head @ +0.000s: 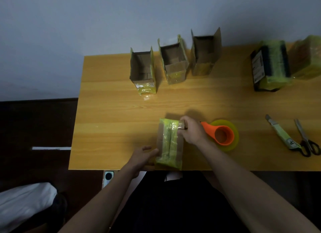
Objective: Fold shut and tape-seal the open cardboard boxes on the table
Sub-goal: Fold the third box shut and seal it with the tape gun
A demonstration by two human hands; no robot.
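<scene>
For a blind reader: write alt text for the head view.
Two bare hands work on a taped box at the near table edge: the left hand steadies it, the right hand presses its far end, beside a tape dispenser. Three open boxes stand behind; scissors lie right.

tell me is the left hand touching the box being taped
Touching. The head view shows the left hand with its fingers pressed against the near left side of the box, no gap.
</scene>
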